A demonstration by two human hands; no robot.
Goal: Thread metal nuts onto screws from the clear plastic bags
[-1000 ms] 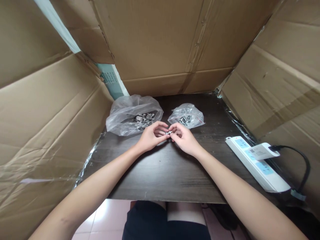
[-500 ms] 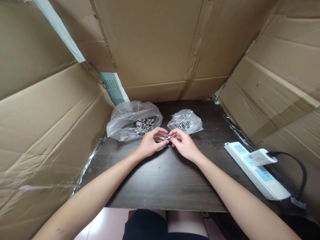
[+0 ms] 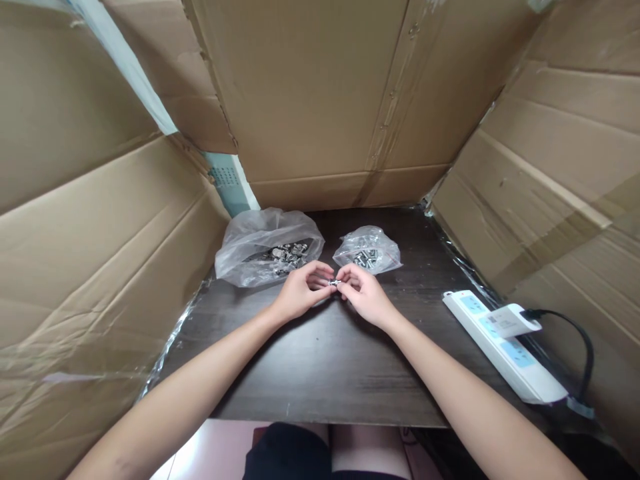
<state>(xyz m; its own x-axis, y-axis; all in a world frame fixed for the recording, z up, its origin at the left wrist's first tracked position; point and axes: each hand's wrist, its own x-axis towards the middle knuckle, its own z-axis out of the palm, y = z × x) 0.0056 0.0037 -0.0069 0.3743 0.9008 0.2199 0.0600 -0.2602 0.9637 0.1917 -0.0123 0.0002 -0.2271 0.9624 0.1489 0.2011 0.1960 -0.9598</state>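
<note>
A small shiny metal part [image 3: 334, 283] is pinched between the fingertips of both hands above the dark table [image 3: 300, 360]. My left hand [image 3: 304, 289] grips its left end, with thumb and fingers curved round it. From the other side, my right hand [image 3: 364, 293] holds the right end. Behind my left hand lies an open clear plastic bag [image 3: 245, 247] with several metal pieces [image 3: 287, 255] in it. A smaller clear bag [image 3: 387, 248] of metal pieces [image 3: 366, 257] lies just behind my right hand.
On the right of the table lies a white power strip [image 3: 505, 347] with a white plug-in adapter [image 3: 510, 320] and a black cable [image 3: 587, 340]. Cardboard walls [image 3: 320, 93] enclose the back and both sides. The table's front edge [image 3: 320, 421] is near my lap.
Both hands still hold the metal part, which now lies more level between the fingertips. The whole view has shifted slightly, with the power strip appearing further left.
</note>
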